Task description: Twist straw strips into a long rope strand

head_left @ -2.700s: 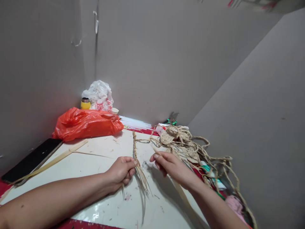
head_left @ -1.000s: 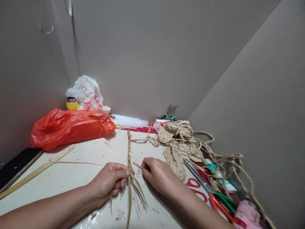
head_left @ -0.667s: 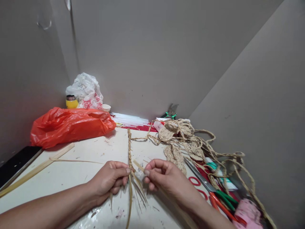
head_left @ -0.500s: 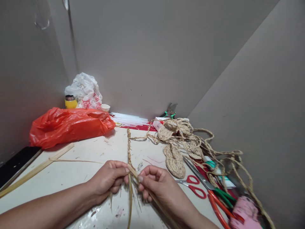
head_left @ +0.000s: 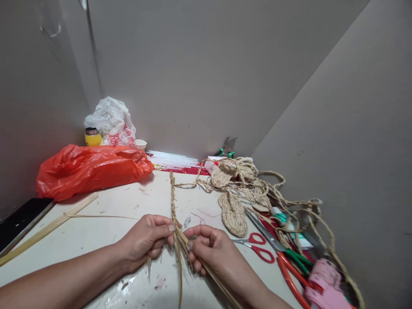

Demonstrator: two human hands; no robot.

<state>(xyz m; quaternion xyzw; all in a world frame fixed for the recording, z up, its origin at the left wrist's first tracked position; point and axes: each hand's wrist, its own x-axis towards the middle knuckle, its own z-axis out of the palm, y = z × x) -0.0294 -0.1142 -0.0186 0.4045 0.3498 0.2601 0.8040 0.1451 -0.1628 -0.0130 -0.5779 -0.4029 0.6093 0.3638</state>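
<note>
A straw braid (head_left: pixel 173 199) runs up the white table between my hands, its far end near the back of the tabletop. My left hand (head_left: pixel 152 236) pinches the near end of the braid between thumb and forefinger. Just to the right, my right hand (head_left: pixel 210 249) closes on a flat straw strip (head_left: pixel 222 291) that slants down past my wrist. Another loose strip (head_left: pixel 180 274) hangs from the braid between both hands. Short frayed ends stick out below the pinch. My curled lower fingers hide part of the strands.
Woven straw soles (head_left: pixel 232 214) and coiled braided cord (head_left: pixel 291 199) lie to the right, beside red-handled scissors (head_left: pixel 259 249) and larger orange-handled shears (head_left: pixel 289 274). An orange plastic bag (head_left: pixel 93 171), a dark flat device (head_left: pixel 22 223) and straw strips (head_left: pixel 48 229) occupy the left. Pruners (head_left: pixel 228 148) stand at the back wall.
The view has shifted slightly. My right hand's strip has swung from across the braid toward the right, opening a small gap at the braid's end. My left hand keeps its pinch.
</note>
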